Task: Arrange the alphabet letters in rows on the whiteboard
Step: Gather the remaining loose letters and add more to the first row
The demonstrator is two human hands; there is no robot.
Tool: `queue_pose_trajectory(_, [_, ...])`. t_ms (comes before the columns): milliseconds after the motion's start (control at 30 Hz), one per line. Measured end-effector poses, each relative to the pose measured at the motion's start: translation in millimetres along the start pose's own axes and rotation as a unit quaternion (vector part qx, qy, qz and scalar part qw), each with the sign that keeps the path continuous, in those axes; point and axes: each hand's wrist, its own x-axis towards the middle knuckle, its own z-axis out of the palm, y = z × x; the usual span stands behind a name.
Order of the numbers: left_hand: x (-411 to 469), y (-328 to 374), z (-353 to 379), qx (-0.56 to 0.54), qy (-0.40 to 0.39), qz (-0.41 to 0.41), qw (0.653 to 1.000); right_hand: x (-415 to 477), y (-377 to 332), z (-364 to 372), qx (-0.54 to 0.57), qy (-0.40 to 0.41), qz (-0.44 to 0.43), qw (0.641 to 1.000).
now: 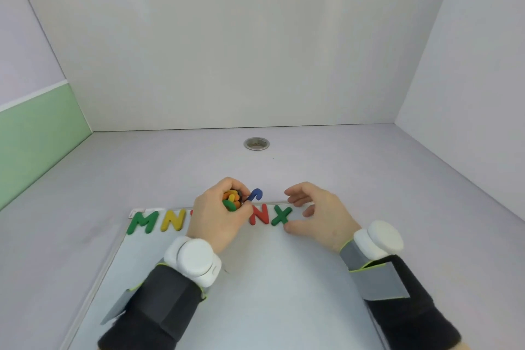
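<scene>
Alphabet letters (268, 216) in a row along the whiteboard's (270, 278) far edge, left hand (220, 216) clutching a bundle of letters (233, 200) and hiding part of the row, right hand (315, 214) fingers spread beside green X (281, 216), metal grommet (256, 144) in the surface beyond.

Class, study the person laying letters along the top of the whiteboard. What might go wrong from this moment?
1. The left hand grips a whole bunch of letters, with a blue hooked letter sticking out; it may slip free.
2. That hand covers part of the row between the yellow N and red N, so it may nudge placed letters.
3. The open right hand sits against the green X and could shift it.
</scene>
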Motion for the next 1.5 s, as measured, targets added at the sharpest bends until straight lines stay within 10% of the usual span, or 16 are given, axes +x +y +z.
queue_pose_trajectory(1500, [4.8,-4.6,-3.1,0.026,-0.087,0.133,0.987,0.4,-17.2,21.6,0.027,0.044,-0.086,0.995])
